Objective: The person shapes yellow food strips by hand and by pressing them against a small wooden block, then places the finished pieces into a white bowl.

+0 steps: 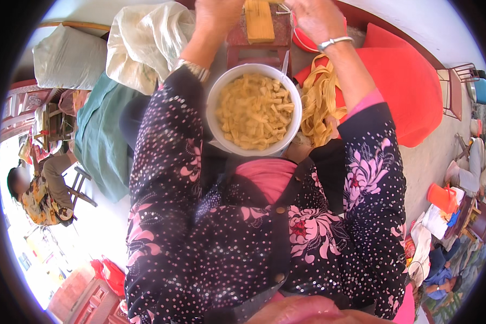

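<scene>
At the top edge, my left hand [217, 15] is beside a yellow wooden block [259, 22] on a small dark red stool [236, 39]; its fingers are cut off by the picture's edge. My right hand [317, 20] is on the block's other side, fingers curled near a thin pale cord [282, 9]; what they grip is too small to make out. Closer to my body, a white bucket [213, 102] holds many short, pale yellow cut pieces [254, 110]. Long flat strips of a similar yellow [319, 102] hang in a bundle right of the bucket, below my right forearm.
A large red cloth-like cover [399, 92] spreads at the right. Left of my arms are a cream plastic sack [148, 46], a grey sack [70, 56] and a green cloth [103, 135]. Another person [46, 183] sits at far left. An orange bucket [441, 198] stands at right.
</scene>
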Motion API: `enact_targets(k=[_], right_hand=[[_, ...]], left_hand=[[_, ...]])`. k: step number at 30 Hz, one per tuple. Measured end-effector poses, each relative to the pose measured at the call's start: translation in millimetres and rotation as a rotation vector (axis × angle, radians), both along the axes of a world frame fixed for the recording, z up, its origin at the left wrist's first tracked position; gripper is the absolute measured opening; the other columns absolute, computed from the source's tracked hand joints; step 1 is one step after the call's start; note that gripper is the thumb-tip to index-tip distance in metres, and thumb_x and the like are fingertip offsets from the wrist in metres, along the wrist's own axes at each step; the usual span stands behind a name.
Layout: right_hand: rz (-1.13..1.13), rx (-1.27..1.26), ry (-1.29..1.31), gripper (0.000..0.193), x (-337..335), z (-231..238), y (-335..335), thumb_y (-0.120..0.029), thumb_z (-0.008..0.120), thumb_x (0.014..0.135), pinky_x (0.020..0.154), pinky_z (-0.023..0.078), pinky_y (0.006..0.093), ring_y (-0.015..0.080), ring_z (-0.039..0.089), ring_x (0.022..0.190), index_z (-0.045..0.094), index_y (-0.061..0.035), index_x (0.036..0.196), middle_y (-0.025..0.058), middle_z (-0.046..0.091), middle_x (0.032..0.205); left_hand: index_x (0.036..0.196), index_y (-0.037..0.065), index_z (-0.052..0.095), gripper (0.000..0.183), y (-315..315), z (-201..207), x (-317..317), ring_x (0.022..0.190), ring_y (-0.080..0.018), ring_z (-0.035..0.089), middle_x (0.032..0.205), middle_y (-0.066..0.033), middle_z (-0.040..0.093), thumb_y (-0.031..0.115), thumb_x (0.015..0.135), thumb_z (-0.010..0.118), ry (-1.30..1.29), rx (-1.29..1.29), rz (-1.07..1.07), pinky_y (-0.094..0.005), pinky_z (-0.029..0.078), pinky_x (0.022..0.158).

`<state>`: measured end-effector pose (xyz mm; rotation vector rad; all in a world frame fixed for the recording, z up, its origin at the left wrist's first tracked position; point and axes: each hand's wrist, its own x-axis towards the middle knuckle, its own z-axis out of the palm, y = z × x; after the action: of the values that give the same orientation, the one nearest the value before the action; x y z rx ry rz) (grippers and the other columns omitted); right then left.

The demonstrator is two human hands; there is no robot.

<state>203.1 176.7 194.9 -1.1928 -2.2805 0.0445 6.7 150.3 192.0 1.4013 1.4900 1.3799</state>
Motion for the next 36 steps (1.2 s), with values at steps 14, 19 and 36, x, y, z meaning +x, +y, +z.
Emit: enact_targets(k=[14, 19, 36], right_hand=[[0.223, -0.451, 0.429, 0.023, 1, -33, -191, -0.036, 0.054, 0.089, 0.05, 0.044, 0.0363, 0.0261, 0.057, 0.055, 0.058, -0.0137, 0.087, 0.0067, 0.056, 0.062], [0.549, -0.374, 0.563, 0.015, -31, -50, -232, -0.025, 0.058, 0.087, 0.055, 0.046, 0.0343, 0.0254, 0.059, 0.065, 0.058, -0.0106, 0.087, 0.0082, 0.058, 0.072], [-0.088, -0.395, 1.187, 0.023, -24, -70, -219, -0.02, 0.05, 0.092, 0.059, 0.044, 0.0288, 0.0153, 0.054, 0.061, 0.055, -0.0001, 0.083, 0.0072, 0.057, 0.067]], left_hand=[[0.089, 0.002, 0.066, 0.03, -173, -53, -20, 0.058, -0.0066, 0.056, 0.066, -0.0021, 0.061, 0.031, 0.087, 0.06, 0.069, -0.713, -0.452, -0.0213, 0.044, 0.049], [0.115, -0.001, 0.053, 0.036, -193, -134, -1, 0.087, -0.0176, 0.058, 0.103, -0.0089, 0.06, 0.028, 0.094, 0.049, -0.436, -0.746, -0.657, -0.0304, 0.049, 0.076], [0.068, 0.007, 0.043, 0.024, -179, -50, 16, 0.046, -0.0071, 0.032, 0.056, 0.0016, 0.037, 0.018, 0.09, 0.042, -0.989, -0.925, -0.679, -0.0201, 0.027, 0.044]])
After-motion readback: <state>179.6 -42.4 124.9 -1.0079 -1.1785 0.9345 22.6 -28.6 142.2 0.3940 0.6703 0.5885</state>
